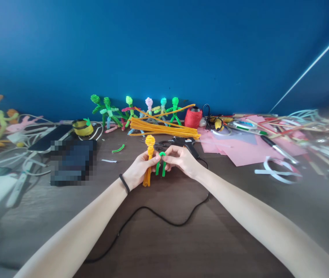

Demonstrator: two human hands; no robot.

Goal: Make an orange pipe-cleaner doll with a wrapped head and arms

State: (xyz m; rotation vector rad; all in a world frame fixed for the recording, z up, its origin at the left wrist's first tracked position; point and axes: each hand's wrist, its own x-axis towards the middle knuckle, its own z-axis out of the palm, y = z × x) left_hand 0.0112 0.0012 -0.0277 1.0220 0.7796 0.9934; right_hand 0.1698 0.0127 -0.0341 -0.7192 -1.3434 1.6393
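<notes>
Both hands meet above the middle of the table. My left hand point(139, 168) is closed around an orange pipe cleaner figure point(150, 143), which has a coiled head on top and straight strands hanging below. Just right of it, a green pipe cleaner point(163, 170) is bent into an upside-down U. My right hand point(183, 160) pinches this green piece near its bend, and the left fingertips touch its other side. Behind the right hand lies a black glue gun point(191, 146), partly hidden.
Several pipe cleaner figures point(175, 102) stand along the blue wall, behind a bundle of orange pipe cleaners point(164, 129). A phone point(74, 162) lies at left, pink paper point(245, 150) at right. A black cable point(164, 220) curves across the table in front. A red spool point(193, 117) stands behind.
</notes>
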